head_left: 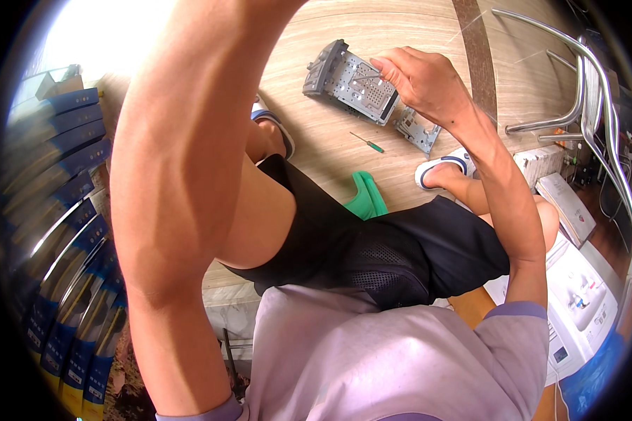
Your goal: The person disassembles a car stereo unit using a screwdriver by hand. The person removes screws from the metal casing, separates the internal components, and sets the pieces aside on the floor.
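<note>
My right hand (423, 83) is closed, thumb against the fingers, above the near right end of a boxy metal car stereo (358, 83). A thin dark rod-like shape shows by the fingertips over the perforated metal, but I cannot make out what the fingers hold. The stereo lies on the floor, its dark front panel facing left. Partly below my right hand and wrist rests a loose silvery metal plate (418, 130) with cutouts. A small screwdriver (373, 146) with a green handle lies closer to me. My left arm (189, 161) rises across the view; its hand is beyond the top edge.
A green plastic object (365, 196) sits between my legs. Stacked blue boxes (70, 182) line the left side. A metal-framed chair (583, 91) stands at the right, above a white appliance or case (583, 295). My sandalled feet flank the parts on the wood-look floor (316, 161).
</note>
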